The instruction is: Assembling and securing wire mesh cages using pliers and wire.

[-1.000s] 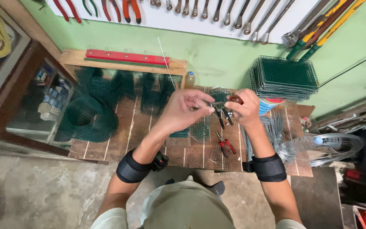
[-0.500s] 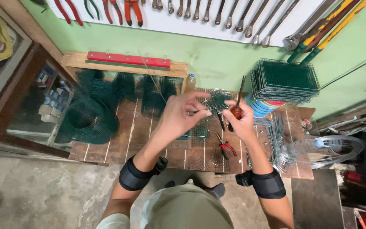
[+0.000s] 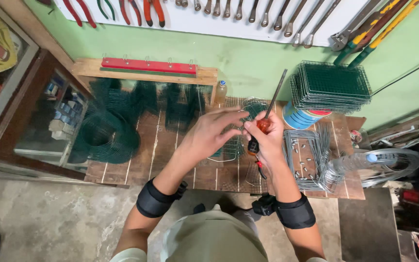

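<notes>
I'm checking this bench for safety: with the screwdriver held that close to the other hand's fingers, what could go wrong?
1. The right hand grips a screwdriver beside the left hand; a slip might jab those fingers.
2. Both hands work on a green wire mesh piece whose cut ends may scratch bare skin.
3. Small metal clips lie loose on the wooden bench and might get knocked off.

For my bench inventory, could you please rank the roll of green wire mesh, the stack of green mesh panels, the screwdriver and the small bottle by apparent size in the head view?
1. stack of green mesh panels and roll of green wire mesh: look alike
2. screwdriver
3. small bottle
</notes>
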